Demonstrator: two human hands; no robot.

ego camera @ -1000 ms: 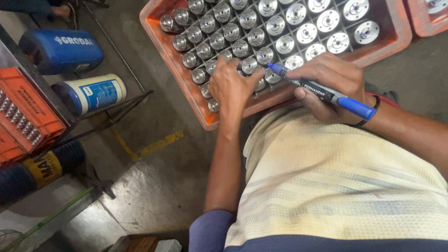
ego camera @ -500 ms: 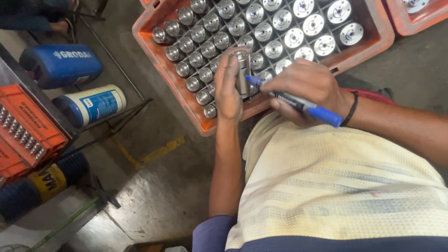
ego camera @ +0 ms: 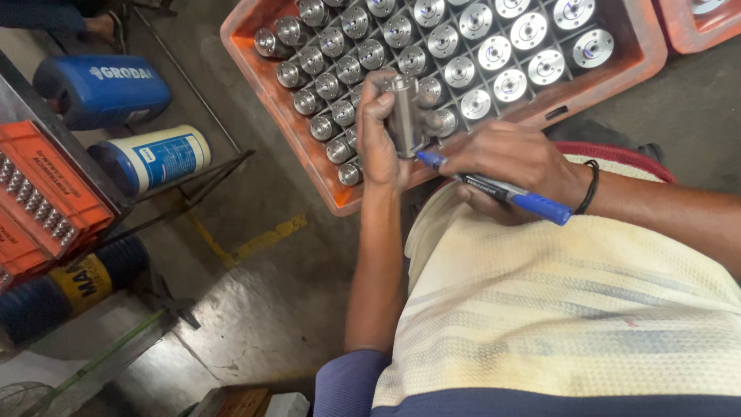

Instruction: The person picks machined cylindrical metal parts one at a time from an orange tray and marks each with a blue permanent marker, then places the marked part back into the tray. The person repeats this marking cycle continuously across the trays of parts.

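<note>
Lifted clear of the crate (ego camera: 617, 73) since a second ago, one steel cylinder (ego camera: 403, 116) now stands upright in the left hand (ego camera: 380, 131), where earlier both hands were down among the packed rows. The pen (ego camera: 494, 189) has swung round too: its tip now meets the cylinder's lower side, just right of centre frame, so marking looks to be under way rather than picking.

Head view, the only one: the left hand's grip is closed around the cylinder, fingers wrapped on its left side, thumb behind. The right hand (ego camera: 513, 158) is closed on the blue pen, which runs down to the right across the knuckles. The cylinder sits above the crate's near edge, over the gap it seems to have come from. The remaining cylinders (ego camera: 478, 54) fill the crate's cells across the top of the frame. At left lie a blue can (ego camera: 100, 89), a white-and-blue can (ego camera: 150, 158) and an orange tray (ego camera: 42, 201) on the floor (ego camera: 262, 293).
</note>
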